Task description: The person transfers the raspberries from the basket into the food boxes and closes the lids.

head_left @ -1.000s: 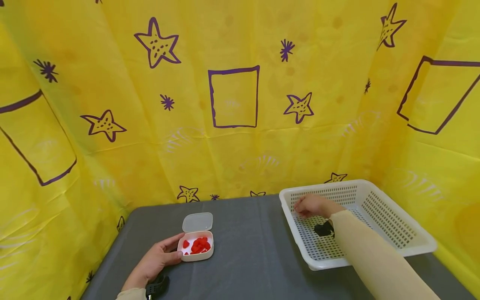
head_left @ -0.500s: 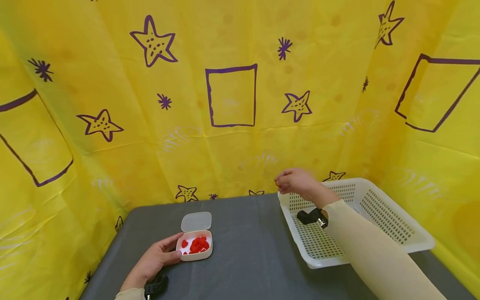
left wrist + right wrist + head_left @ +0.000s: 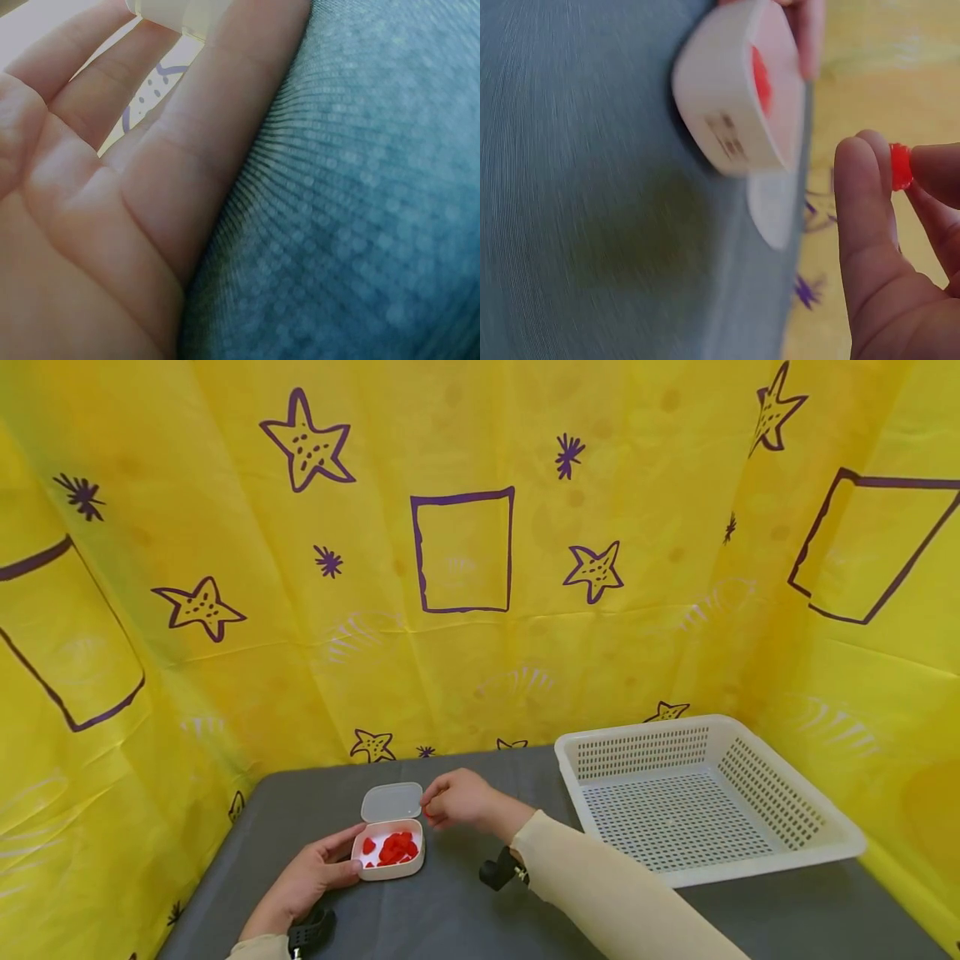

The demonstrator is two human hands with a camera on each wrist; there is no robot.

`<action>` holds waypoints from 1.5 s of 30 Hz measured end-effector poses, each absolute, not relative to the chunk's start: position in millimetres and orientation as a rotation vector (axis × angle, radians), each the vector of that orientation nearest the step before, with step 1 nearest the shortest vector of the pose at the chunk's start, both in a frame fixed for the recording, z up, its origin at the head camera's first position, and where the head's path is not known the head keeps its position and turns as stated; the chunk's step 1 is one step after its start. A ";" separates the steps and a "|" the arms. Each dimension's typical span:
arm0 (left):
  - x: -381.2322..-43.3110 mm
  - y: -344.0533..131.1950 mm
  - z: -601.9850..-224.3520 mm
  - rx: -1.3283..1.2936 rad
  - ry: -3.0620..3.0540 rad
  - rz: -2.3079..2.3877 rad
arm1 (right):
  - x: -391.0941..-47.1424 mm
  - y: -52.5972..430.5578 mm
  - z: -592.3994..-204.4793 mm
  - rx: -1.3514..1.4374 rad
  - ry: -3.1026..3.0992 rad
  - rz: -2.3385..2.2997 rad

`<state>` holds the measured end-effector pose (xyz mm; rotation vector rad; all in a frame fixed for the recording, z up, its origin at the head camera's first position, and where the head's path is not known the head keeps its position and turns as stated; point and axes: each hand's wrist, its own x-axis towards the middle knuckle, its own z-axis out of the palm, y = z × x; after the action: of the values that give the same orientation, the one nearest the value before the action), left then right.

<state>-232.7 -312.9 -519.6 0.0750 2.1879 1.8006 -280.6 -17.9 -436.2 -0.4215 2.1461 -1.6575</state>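
Observation:
On the grey tabletop, a small white box (image 3: pixel 396 874) stands with its translucent lid (image 3: pixel 392 803) flipped back. Several red pieces (image 3: pixel 398 849) lie inside it. My left hand (image 3: pixel 311 875) holds the box by its left side, thumb at the front and fingers behind. In the left wrist view the fingers (image 3: pixel 217 112) reach up to the pale box wall. Close to the right of the lid, above the table, is my right hand (image 3: pixel 467 800). Its thumb and fingertips pinch a small red piece (image 3: pixel 901 166) with a bumpy edge, clearest in the right wrist view.
A white perforated plastic basket (image 3: pixel 765 865) stands at the right of the grey table (image 3: pixel 480 910). A yellow cloth (image 3: pixel 465 677) printed with purple stars hangs behind and along both sides. Dark straps (image 3: pixel 313 928) sit on both wrists.
My right hand has risen out of the basket, crossed its left rim and moved left to the box's lid, with the red piece at its fingertips. My left hand stays on the box.

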 end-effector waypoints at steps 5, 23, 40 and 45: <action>-232.0 -312.5 -520.6 0.087 2.178 1.814 | -275.1 -41.1 -454.9 -0.375 2.169 -1.643; -227.6 -318.3 -515.8 0.084 2.194 1.804 | -269.4 -52.0 -457.4 -0.371 2.261 -1.549; -224.2 -315.7 -510.0 0.111 2.256 1.734 | -281.8 -35.3 -469.0 -0.228 2.183 -1.773; -224.1 -316.6 -497.8 0.150 2.360 1.643 | -294.8 -17.6 -472.5 -0.078 2.150 -1.923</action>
<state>-224.1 -316.6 -497.8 0.1500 2.3602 1.6427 -294.8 -17.6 -472.5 -0.0778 2.1504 -1.9233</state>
